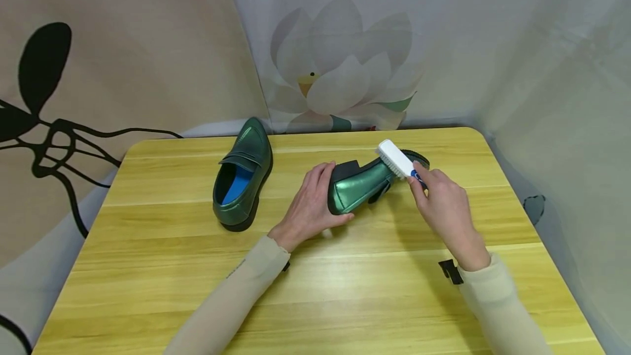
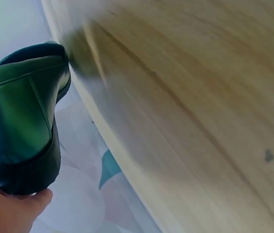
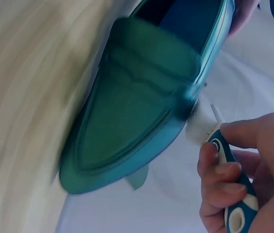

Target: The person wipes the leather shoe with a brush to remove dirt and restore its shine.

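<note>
A green loafer (image 1: 362, 184) lies tipped on its side over the table, its dark heel toward my left hand (image 1: 315, 199). That hand grips the shoe around the heel; the left wrist view shows the heel end (image 2: 23, 121) with fingers (image 2: 42, 201) at its sole. My right hand (image 1: 443, 201) holds a white-headed brush (image 1: 394, 158) by its blue and white handle (image 3: 236, 194). The bristles (image 3: 202, 121) touch the shoe's side near the strap in the right wrist view. The matching loafer (image 1: 244, 177) stands upright to the left, blue insole showing, untouched.
A wooden table (image 1: 305, 300) lies under both shoes. Behind its far edge hangs a pale curtain (image 1: 443, 43) with a printed flower. Black straps (image 1: 451, 271) show at the cuffs of the beige sleeves.
</note>
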### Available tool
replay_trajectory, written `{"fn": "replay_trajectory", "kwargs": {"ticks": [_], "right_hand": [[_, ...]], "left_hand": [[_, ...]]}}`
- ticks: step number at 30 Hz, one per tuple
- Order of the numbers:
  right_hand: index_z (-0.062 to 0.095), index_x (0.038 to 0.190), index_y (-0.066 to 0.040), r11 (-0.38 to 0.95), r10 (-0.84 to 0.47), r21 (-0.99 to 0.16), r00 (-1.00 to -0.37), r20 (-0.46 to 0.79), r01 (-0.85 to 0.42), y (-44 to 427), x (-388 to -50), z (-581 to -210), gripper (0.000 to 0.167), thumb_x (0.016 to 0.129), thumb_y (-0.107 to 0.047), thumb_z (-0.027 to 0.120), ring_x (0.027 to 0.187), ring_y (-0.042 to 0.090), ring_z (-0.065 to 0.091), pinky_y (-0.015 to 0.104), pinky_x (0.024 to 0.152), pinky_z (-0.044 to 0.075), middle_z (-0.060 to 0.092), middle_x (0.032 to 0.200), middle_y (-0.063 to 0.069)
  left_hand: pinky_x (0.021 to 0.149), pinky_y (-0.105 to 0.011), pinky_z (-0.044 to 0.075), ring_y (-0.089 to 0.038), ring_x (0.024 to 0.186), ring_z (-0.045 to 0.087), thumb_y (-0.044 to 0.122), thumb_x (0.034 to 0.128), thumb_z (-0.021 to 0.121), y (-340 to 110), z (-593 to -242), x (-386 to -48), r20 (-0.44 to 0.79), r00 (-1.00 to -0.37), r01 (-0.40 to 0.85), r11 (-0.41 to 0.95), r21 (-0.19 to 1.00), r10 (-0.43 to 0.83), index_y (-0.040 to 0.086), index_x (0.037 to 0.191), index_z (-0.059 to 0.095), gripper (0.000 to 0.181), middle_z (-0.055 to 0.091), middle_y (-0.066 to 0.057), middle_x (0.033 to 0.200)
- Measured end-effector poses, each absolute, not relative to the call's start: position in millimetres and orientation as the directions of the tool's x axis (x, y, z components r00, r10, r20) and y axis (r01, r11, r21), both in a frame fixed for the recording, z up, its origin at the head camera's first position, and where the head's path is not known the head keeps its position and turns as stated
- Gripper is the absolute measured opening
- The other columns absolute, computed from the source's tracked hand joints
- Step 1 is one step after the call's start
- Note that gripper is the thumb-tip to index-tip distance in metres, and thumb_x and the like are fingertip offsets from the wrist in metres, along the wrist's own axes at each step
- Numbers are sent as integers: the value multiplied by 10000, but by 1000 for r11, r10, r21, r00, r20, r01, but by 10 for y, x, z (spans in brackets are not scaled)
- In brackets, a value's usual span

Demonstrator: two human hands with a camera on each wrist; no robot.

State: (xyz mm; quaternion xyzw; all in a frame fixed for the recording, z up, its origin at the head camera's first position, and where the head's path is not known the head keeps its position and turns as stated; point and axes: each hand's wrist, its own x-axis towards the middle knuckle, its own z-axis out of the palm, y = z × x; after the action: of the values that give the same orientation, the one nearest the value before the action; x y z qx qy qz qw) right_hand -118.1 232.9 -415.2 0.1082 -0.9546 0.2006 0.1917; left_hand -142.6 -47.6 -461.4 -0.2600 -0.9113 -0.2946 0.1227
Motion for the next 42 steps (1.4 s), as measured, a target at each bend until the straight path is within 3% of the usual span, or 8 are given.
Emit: {"fn": "replay_trajectory", "kwargs": {"ticks": [7,15,23,31,39,42], "right_hand": [[669,1323,58,849,-274,-311,-859,433,-427,2090,-1089,-4166,394,991,-152,708,529,172,442,304,451,353,680,901,184],[657,1347,47,846,-203,-371,-875,440,-383,2060,-1073,-4206,397,994,-129,707,598,219,506,334,503,376,705,955,193],[664,1341,40,784,-318,-351,-817,480,-512,1899,-980,-4248,416,977,-147,735,571,145,469,270,471,388,665,881,135],[690,1325,8,861,-224,-309,-847,482,-404,2009,-1004,-4196,402,956,-138,755,535,198,491,318,455,351,705,925,170],[681,1341,0,792,-364,-291,-797,482,-537,1879,-911,-4207,446,930,-142,782,527,96,397,233,444,337,625,823,94],[689,1332,-2,793,-351,-290,-791,501,-535,1886,-917,-4235,449,917,-135,794,525,101,404,236,441,335,630,824,95]], "left_hand": [[1099,-470,456,-352,1321,467,466,656,977,-456,-4588,-1422,377,-832,550,695,463,407,-28,1547,352,1195,438,-221,1476],[1100,-468,456,-348,1327,467,482,661,969,-429,-4563,-1415,364,-843,533,711,459,397,-24,1547,352,1192,441,-219,1481],[1097,-465,459,-354,1303,485,497,664,967,-406,-4527,-1397,374,-840,534,715,450,392,-38,1528,377,1175,458,-228,1466],[1108,-480,446,-362,1327,479,490,664,967,-391,-4524,-1386,351,-857,510,716,476,377,-20,1541,370,1177,449,-224,1490],[1104,-468,445,-350,1289,499,486,671,963,-392,-4530,-1394,386,-844,529,701,479,373,-35,1519,391,1148,466,-218,1469],[1106,-470,443,-353,1293,499,490,668,963,-392,-4535,-1392,376,-848,523,703,482,373,-34,1521,392,1152,465,-219,1471]]}}
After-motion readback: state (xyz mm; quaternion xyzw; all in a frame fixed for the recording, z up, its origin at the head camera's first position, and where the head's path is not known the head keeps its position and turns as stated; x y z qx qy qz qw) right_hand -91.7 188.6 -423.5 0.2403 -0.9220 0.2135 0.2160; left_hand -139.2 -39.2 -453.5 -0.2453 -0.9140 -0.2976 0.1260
